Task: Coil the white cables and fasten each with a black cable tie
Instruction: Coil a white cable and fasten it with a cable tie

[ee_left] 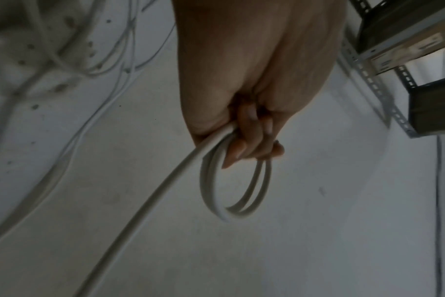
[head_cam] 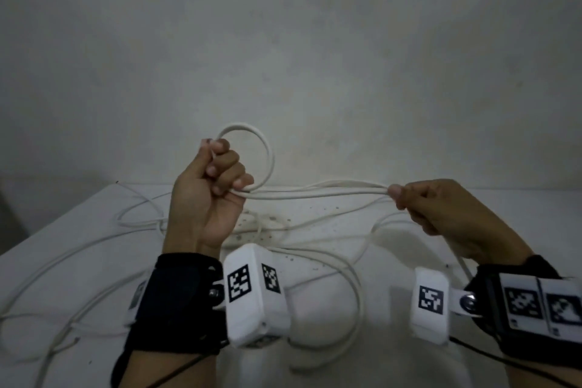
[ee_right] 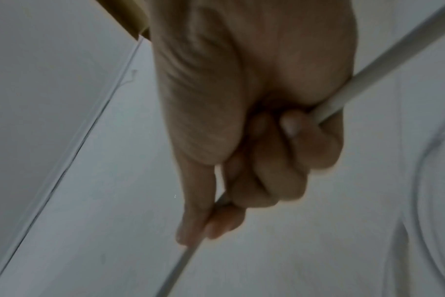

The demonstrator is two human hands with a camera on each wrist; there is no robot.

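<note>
My left hand is raised above the table and grips a small coil of white cable; the loops stand up beyond its curled fingers. In the left wrist view the coil hangs from the left hand in two or three turns. From the coil the white cable runs taut to the right into my right hand, which holds it between thumb and curled fingers. The right wrist view shows the cable passing through the right hand's fist. No black cable tie is visible.
Several more white cables lie tangled and looped across the white table, from the left edge to the middle. A plain wall stands right behind the table. A metal shelf frame appears in the left wrist view.
</note>
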